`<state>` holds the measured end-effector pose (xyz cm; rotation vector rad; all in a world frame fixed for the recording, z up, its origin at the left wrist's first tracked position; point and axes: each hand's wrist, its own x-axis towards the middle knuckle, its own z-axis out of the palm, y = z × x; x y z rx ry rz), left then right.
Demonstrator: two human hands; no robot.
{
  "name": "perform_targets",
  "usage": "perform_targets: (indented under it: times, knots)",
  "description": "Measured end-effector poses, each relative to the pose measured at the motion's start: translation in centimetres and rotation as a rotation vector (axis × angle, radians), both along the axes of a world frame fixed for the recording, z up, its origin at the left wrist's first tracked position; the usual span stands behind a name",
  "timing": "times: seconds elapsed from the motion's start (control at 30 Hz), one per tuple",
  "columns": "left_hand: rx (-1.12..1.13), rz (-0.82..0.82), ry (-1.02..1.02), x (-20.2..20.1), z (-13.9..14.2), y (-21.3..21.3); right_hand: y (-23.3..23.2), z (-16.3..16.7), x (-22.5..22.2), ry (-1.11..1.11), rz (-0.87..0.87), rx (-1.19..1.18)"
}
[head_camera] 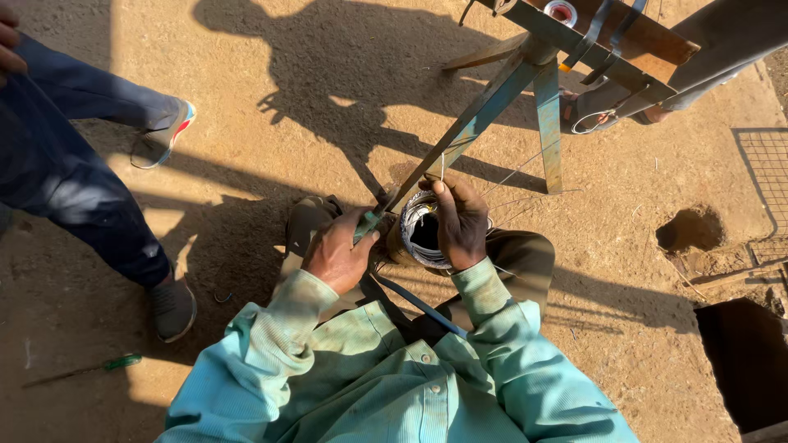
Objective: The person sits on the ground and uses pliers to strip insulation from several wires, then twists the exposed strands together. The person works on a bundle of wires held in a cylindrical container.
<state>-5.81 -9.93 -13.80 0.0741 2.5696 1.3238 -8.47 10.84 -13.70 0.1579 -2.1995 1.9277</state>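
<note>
Gripping the round wire coil (420, 234), right hand (461, 226); left hand (338, 256) clasps a metal leg (480, 111).

Pale green button-up shirt (394, 385), long sleeves, brown trousers (525, 258).

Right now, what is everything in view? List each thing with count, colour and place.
Coil of thin grey wire: one, silver-grey, centre, on the person's lap.
Angled metal stand with blue-green legs: one, rusty blue-green, top centre to right.
Small tape roll: one, red and white, on top of the stand.
Green-handled screwdriver: one, green, on the dirt at lower left.
Wire mesh panel: one, grey, right edge.
Small round hole in the dirt: one, brown, right.
Dark square pit: one, lower right.
Bystander's legs in dark blue trousers: two, left.
Left hand: one, gripping something by the coil.
Right hand: one, fingers on the coil's rim.
</note>
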Motion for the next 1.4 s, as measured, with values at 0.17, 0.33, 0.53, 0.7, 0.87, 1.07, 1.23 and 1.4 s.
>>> perform_targets:
  times: [0.17, 0.33, 0.53, 0.7, 0.87, 1.07, 1.23, 1.4]
  knots:
    - [-0.105, -0.095, 0.044, -1.7, 1.0, 0.9, 0.4, -1.2, 0.0, -0.173, 0.09, -0.217]
    - [-0.115, -0.13, 0.061, -1.7, 1.1, 1.5, 0.9, -2.2, 0.6, -0.122, 0.083, -0.09]
    - [0.053, -0.081, -0.113, -1.9, 0.8, 1.7, 1.2, -2.6, 1.0, -0.119, 0.076, -0.121]
    - [0.076, -0.108, 0.018, -1.3, 0.6, 2.2, 1.3, -2.4, 1.1, -0.112, 0.077, -0.087]
    - [-0.148, -0.099, 0.206, -1.0, 0.4, 2.4, 1.4, -2.0, 0.9, -0.09, 0.05, -0.009]
    - [-0.246, -0.116, 0.279, -0.9, 0.4, 2.6, 1.5, -1.4, 0.8, -0.055, 0.047, 0.079]
    - [-0.255, -0.125, 0.235, -1.1, 0.1, 2.5, 1.6, -1.1, 0.8, -0.041, 0.065, 0.085]
    - [-0.235, -0.137, 0.273, -1.0, -0.4, 2.3, 1.6, -1.0, 0.8, -0.037, 0.095, 0.044]
